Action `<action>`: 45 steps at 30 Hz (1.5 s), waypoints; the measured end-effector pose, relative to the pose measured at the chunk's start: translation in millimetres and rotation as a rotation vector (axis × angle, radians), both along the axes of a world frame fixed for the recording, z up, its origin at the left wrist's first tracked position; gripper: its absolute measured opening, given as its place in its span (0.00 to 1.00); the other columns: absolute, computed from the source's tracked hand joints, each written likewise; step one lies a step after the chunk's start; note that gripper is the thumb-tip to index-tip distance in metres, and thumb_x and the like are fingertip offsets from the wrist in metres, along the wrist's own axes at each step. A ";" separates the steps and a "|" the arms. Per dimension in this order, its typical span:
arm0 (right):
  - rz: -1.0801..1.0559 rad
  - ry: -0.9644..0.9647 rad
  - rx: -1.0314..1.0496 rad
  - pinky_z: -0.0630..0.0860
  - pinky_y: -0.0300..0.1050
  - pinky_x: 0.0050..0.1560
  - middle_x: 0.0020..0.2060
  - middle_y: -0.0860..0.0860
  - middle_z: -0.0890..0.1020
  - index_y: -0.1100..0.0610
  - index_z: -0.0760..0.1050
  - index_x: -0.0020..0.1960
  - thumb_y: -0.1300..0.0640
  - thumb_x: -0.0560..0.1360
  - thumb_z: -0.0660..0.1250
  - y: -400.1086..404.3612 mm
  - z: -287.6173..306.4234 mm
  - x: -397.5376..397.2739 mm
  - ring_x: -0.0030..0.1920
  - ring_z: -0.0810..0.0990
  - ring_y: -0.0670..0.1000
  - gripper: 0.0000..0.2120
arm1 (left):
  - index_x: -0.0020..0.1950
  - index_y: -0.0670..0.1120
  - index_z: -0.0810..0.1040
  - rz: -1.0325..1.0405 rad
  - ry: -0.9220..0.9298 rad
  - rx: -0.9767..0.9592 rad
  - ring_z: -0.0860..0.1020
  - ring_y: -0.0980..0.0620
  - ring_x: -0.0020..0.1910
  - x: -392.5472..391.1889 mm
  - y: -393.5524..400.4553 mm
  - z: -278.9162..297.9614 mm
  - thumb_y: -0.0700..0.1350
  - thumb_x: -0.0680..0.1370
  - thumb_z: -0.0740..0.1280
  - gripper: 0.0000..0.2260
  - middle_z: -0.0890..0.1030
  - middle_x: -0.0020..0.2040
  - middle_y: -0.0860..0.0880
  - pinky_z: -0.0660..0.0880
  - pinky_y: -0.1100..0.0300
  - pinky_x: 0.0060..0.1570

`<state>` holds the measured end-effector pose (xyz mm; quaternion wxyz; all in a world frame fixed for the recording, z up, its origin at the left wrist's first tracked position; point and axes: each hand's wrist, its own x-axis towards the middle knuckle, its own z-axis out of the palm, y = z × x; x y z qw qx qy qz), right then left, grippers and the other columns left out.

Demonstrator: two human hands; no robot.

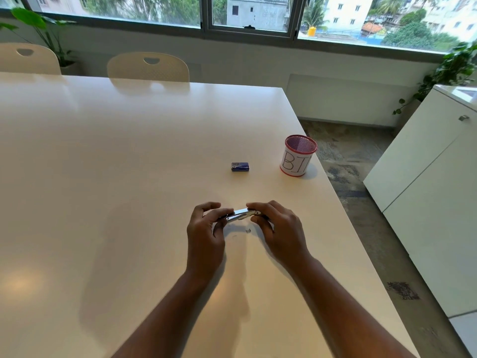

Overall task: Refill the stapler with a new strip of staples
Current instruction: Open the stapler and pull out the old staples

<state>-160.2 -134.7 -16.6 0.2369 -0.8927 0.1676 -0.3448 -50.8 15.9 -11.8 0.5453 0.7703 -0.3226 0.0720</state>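
Note:
A small silver metal stapler [241, 215] is held just above the white table [116, 164], lying roughly level from left to right. My left hand [206, 233] grips its left end with thumb and fingers. My right hand [280, 228] grips its right end. A tiny piece of staples [248, 230] lies on the table right below the stapler. A small blue staple box [240, 166], closed, sits on the table farther away, beyond my hands. Whether the stapler is open cannot be told.
A red mesh cup with a white label [298, 156] stands near the table's right edge, right of the blue box. Two cream chairs [148, 67] stand at the far side. A white cabinet [426, 189] is off to the right.

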 end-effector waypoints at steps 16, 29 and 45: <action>-0.051 0.015 0.002 0.80 0.53 0.45 0.49 0.43 0.87 0.46 0.82 0.58 0.54 0.78 0.72 4.9 4.2 16.5 0.41 0.83 0.47 0.10 | 0.67 0.44 0.80 0.116 0.214 -0.115 0.76 0.53 0.67 9.0 6.2 -2.1 0.29 0.78 0.67 0.19 0.77 0.66 0.46 0.74 0.55 0.71; 0.111 0.111 0.765 0.83 0.42 0.43 0.41 0.52 0.86 0.55 0.82 0.59 0.62 0.80 0.72 4.1 37.8 5.1 0.40 0.84 0.51 0.09 | 0.67 0.52 0.78 -0.192 0.211 -0.179 0.80 0.55 0.65 5.2 7.2 1.5 0.32 0.79 0.70 0.21 0.82 0.65 0.53 0.75 0.63 0.66; 0.249 0.135 1.399 0.77 0.41 0.37 0.45 0.61 0.85 0.62 0.81 0.63 0.61 0.81 0.69 -6.8 57.6 -12.0 0.36 0.81 0.50 0.11 | 0.53 0.44 0.86 -0.216 0.354 -0.292 0.87 0.51 0.51 2.7 9.0 3.8 0.30 0.75 0.73 0.12 0.89 0.49 0.51 0.82 0.63 0.52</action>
